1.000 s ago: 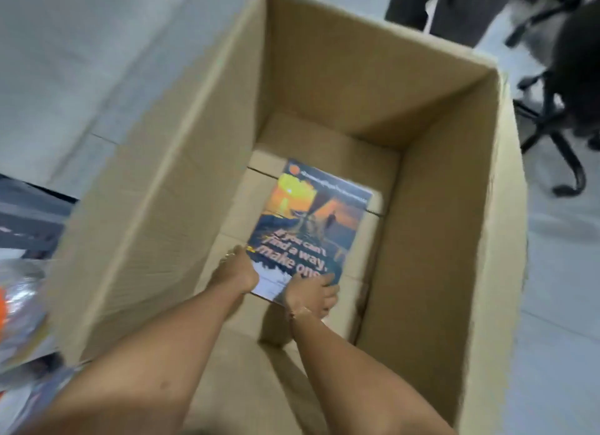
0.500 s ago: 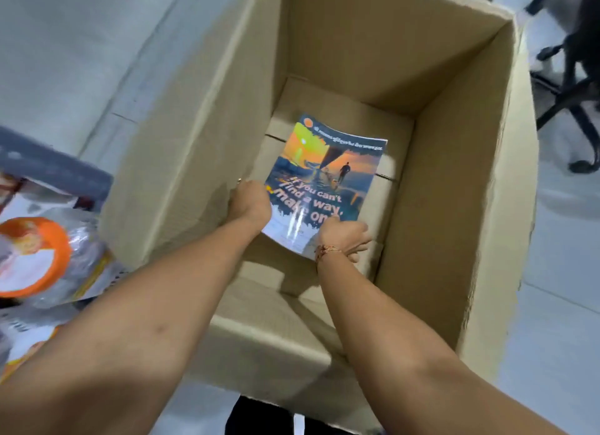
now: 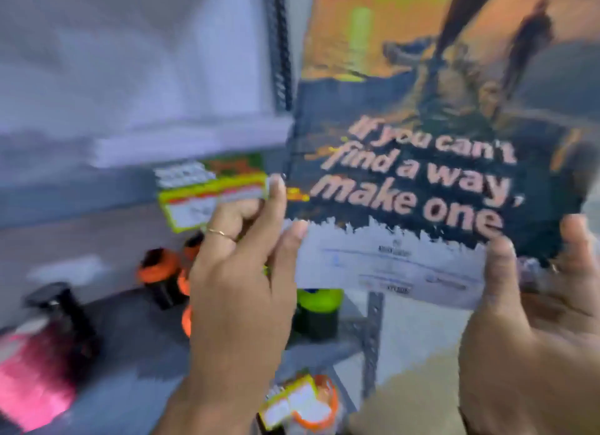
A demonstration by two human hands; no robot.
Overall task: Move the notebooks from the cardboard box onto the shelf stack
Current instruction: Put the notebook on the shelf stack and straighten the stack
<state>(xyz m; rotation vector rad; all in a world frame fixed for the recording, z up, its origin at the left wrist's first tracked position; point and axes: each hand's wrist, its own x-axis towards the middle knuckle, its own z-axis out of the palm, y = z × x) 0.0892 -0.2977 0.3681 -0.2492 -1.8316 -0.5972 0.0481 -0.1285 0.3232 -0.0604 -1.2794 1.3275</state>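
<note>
Orange-and-blue notebook point(image 3: 418, 161) is up close, both hands gripping its bottom edge, left hand point(image 3: 240, 272) and right hand point(image 3: 532, 304), shelf point(image 3: 130, 353) blurry behind.

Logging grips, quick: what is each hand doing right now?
Left hand: closed on the notebook, gripping its lower left edge.
Right hand: closed on the same notebook, at its lower right corner.

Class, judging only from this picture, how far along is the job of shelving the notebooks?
Done: the notebook is out of the box. In hand: left hand and right hand grip its lower corners before the shelf. Left: setting it down; no stack is visible.
</note>
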